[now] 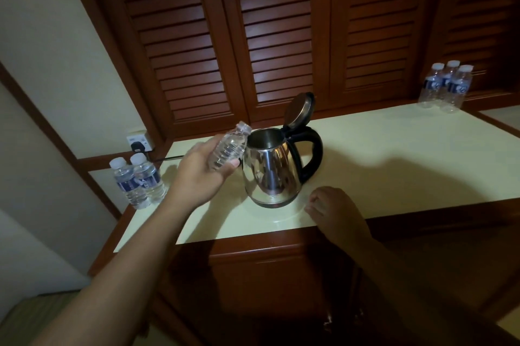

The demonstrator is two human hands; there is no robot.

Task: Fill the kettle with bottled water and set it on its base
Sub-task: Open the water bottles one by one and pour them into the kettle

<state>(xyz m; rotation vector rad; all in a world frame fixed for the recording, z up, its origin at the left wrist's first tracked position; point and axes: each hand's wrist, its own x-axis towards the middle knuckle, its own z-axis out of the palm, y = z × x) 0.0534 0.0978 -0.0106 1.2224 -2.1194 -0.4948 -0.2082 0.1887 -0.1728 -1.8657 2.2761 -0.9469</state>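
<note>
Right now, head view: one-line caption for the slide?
Left hand tips an uncapped water bottle toward the open steel kettle on the countertop; right hand rests beside it.

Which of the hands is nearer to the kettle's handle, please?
The right hand, resting on the counter just below the kettle handle. The left hand holds a bottle on the kettle's far side.
</note>
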